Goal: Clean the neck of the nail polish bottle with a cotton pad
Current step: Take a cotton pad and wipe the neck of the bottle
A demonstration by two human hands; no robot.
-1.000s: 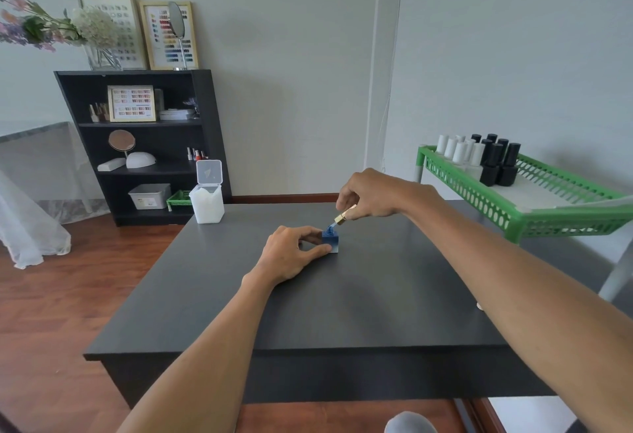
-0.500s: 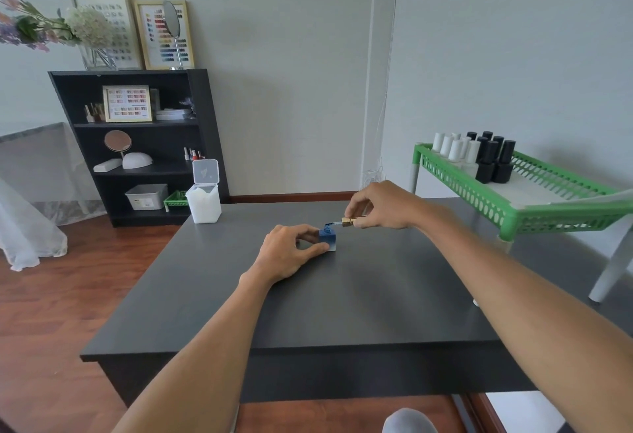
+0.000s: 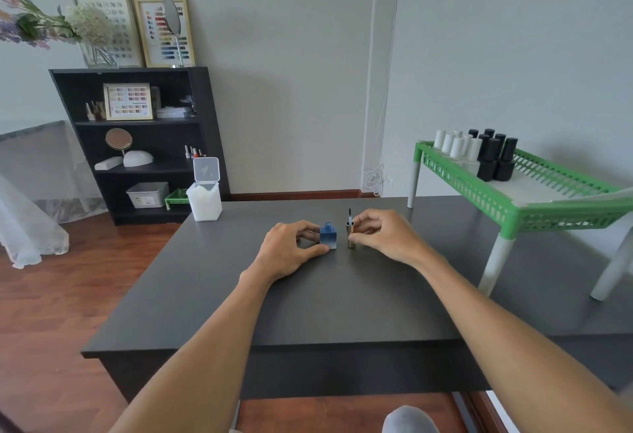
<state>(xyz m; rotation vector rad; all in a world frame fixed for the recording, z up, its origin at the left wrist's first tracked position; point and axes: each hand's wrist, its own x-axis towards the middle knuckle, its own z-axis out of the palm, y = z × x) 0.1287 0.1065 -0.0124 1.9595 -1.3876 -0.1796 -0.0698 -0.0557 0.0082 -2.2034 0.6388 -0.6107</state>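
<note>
1. Since half a second ago, my right hand (image 3: 383,235) has swung the cap and brush (image 3: 350,232) from lying sideways at the bottle's mouth to standing on the table (image 3: 342,302), just right of the bottle.
2. That cap now stands on its closed end with its long axis vertical; the thin dark brush points straight up, away from the table.
3. My right-hand grip is closed on the cap: thumb and fingertips pinch its gold barrel from the right side.
4. Over the same time the nail polish bottle (image 3: 328,236) has stayed in place, a blue cube near the table's middle, upright, with its threaded neck bare and pointing up.
5. My left hand (image 3: 291,249) holds the bottle from the left, thumb at the near lower corner and fingers curled round the far side.
6. Bottle and cap stand just beside each other, with a narrow gap between them.
7. At the far left corner of the table I see a white container (image 3: 205,198) with its flip lid up; I cannot make out what is inside.
8. To my right stands a green rack (image 3: 513,193) carrying white and black bottles (image 3: 479,155).
</note>
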